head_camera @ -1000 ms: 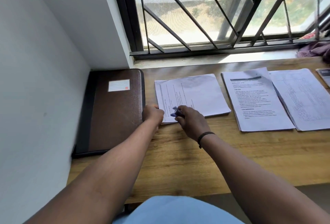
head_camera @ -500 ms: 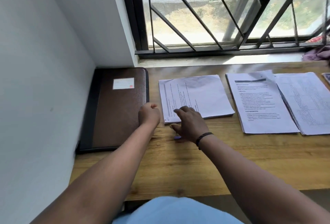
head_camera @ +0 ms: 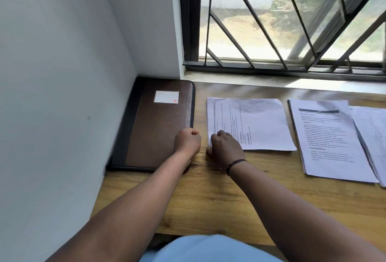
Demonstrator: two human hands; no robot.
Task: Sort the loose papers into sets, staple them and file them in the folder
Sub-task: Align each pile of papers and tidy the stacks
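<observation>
A brown folder (head_camera: 158, 128) with a white label lies shut in the desk's left corner against the wall. To its right lies a set of printed papers (head_camera: 257, 123), turned sideways. My left hand (head_camera: 188, 140) is a closed fist holding nothing, resting at the folder's right edge. Over the near left corner of that set my right hand (head_camera: 226, 147) bends its fingers, with the thumb at the paper's edge. A small blue speck of the stapler (head_camera: 220, 168) shows under my right wrist; the rest is hidden.
Two more paper sets lie to the right, one with a dark heading bar (head_camera: 328, 138) and one overlapped at the frame edge (head_camera: 373, 136). The wooden desk (head_camera: 208, 199) ends at a barred window sill (head_camera: 271, 77) behind and a white wall (head_camera: 62, 115) on the left.
My right hand set the blue stapler down on the desk and moved onto the paper set's near left corner. My left fist shifted slightly left, off the paper towards the folder.
</observation>
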